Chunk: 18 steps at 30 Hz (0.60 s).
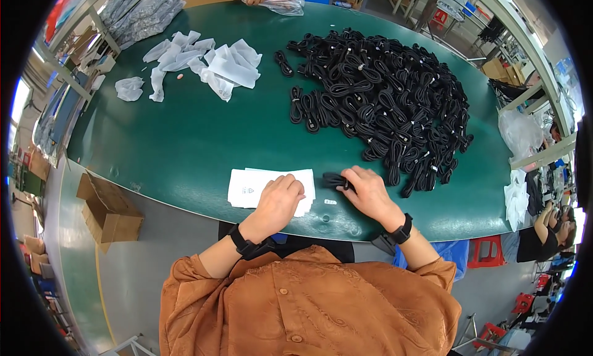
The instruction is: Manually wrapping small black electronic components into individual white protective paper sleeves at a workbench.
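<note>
In the head view, the right hand (370, 195) grips a coiled black cable (332, 180) at the near side of the green table (179, 140), right of stacked white sheets (244, 186). The left hand (280, 200) rests on these; I cannot tell whether it pinches any.

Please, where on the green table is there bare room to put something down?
The green table is bare between the crumpled white pieces and the white stack, also left of that stack. Crowded: the right side, under the black cable pile.
</note>
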Each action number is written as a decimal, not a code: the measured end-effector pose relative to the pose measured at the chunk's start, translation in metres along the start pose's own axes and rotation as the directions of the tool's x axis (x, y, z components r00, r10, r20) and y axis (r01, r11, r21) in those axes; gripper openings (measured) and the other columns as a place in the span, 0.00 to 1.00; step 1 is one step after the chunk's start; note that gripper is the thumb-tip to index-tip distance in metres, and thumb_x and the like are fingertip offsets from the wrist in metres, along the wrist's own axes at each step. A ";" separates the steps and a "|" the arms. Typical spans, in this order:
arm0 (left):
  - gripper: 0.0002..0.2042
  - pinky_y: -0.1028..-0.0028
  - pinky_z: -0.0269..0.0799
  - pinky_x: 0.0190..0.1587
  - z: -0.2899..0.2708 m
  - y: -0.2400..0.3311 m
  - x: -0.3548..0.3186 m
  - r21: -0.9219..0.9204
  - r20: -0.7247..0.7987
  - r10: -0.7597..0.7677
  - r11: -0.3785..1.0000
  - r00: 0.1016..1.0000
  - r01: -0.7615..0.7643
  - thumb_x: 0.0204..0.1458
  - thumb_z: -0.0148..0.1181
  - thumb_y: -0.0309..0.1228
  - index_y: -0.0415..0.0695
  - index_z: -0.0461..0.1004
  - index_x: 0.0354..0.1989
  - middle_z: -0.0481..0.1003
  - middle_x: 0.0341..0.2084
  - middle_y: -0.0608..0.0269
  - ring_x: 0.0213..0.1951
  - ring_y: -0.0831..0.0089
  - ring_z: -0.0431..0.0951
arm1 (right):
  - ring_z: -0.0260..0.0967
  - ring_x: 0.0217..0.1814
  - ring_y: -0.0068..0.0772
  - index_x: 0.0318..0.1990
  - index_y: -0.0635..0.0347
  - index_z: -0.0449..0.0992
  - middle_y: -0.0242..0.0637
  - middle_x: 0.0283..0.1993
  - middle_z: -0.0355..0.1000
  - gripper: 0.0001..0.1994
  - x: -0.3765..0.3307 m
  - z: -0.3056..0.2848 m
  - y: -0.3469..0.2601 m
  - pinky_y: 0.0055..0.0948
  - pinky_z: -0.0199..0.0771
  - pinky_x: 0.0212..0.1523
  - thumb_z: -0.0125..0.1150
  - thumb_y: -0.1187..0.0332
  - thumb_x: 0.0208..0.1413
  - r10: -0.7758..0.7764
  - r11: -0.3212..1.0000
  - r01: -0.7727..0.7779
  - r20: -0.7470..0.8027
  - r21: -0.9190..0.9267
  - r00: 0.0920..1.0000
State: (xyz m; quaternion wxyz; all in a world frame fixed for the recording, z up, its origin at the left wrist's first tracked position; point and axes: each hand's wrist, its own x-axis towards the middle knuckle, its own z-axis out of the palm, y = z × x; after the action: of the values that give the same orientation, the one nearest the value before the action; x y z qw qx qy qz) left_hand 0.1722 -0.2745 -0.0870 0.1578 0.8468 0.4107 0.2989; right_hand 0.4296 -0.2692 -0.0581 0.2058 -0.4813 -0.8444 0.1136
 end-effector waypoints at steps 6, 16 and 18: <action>0.07 0.62 0.71 0.38 0.004 0.008 0.002 -0.024 -0.043 -0.023 0.999 0.999 0.022 0.48 0.66 0.24 0.41 0.73 0.32 0.70 0.28 0.58 0.35 0.57 0.75 | 0.73 0.39 0.43 0.46 0.64 0.72 0.44 0.35 0.73 0.16 -0.013 0.008 -0.024 0.35 0.73 0.42 0.69 0.68 0.55 0.222 0.895 -0.175 -0.070 0.411 0.973; 0.06 0.62 0.72 0.38 0.008 0.016 0.007 0.005 -0.046 0.064 0.998 0.997 -0.064 0.49 0.65 0.23 0.39 0.73 0.33 0.70 0.28 0.57 0.35 0.56 0.75 | 0.73 0.34 0.50 0.47 0.66 0.73 0.46 0.36 0.73 0.13 -0.024 0.025 -0.024 0.38 0.72 0.36 0.64 0.68 0.60 0.250 0.860 -0.191 -0.065 0.474 0.966; 0.06 0.63 0.72 0.38 0.010 0.015 0.007 -0.010 -0.044 0.044 0.999 0.998 -0.045 0.49 0.65 0.22 0.39 0.73 0.33 0.70 0.28 0.56 0.34 0.56 0.75 | 0.73 0.34 0.50 0.47 0.66 0.74 0.46 0.35 0.72 0.13 -0.026 0.024 -0.024 0.38 0.72 0.36 0.64 0.68 0.59 0.241 0.878 -0.172 -0.103 0.447 0.965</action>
State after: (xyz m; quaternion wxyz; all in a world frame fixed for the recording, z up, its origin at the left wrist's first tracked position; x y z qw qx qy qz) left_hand 0.1903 -0.2785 -0.0844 0.1467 0.8480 0.3935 0.3233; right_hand 0.4117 -0.3033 -0.0767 0.3597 -0.5182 -0.7228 0.2823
